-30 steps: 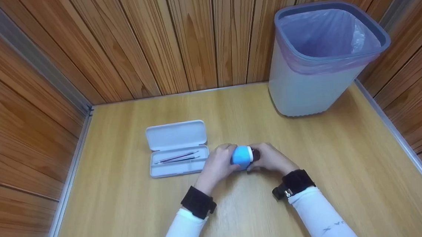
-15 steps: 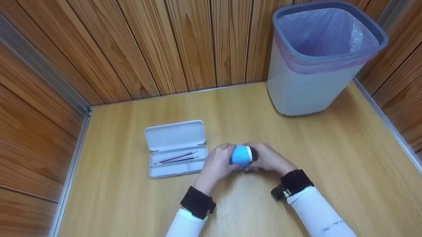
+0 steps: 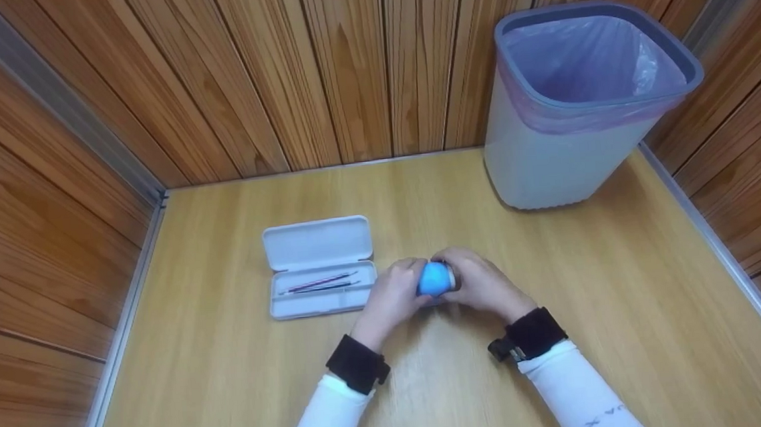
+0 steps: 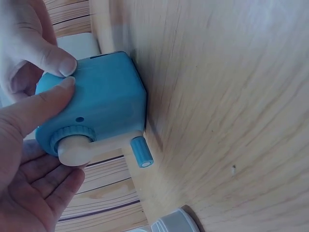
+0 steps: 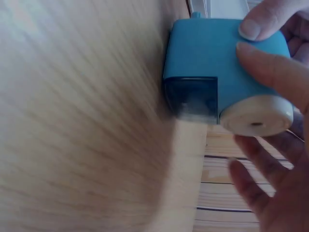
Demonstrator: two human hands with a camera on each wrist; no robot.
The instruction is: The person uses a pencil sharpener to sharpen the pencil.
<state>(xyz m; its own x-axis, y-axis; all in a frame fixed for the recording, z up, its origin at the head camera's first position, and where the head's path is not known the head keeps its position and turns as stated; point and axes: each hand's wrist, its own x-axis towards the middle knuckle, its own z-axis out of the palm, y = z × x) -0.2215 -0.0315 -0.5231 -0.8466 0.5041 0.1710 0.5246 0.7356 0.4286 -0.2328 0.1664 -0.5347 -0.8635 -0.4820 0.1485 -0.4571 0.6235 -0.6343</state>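
Note:
A blue hand-crank pencil sharpener (image 3: 434, 279) stands on the table between both hands. My left hand (image 3: 391, 294) grips its crank side; the left wrist view shows the thumb on the blue top and the white crank arm with its blue knob (image 4: 142, 152) pointing to the table. From the other side my right hand (image 3: 486, 285) holds it, thumb on the top close to the left thumb. In the right wrist view the round white front (image 5: 257, 116) with a small hole faces out, next to a dark see-through shavings drawer (image 5: 193, 99).
Left of the hands an open white pencil case (image 3: 317, 245) lies with its lid back, holding pencils (image 3: 322, 284). A waste bin (image 3: 551, 161) with a pinkish liner stands at the back right. Wood-panelled walls (image 3: 343, 69) bound the table.
My right hand has shifted a little to the left and farther over the sharpener's white end, which it now mostly hides in the head view. The left hand keeps its hold.

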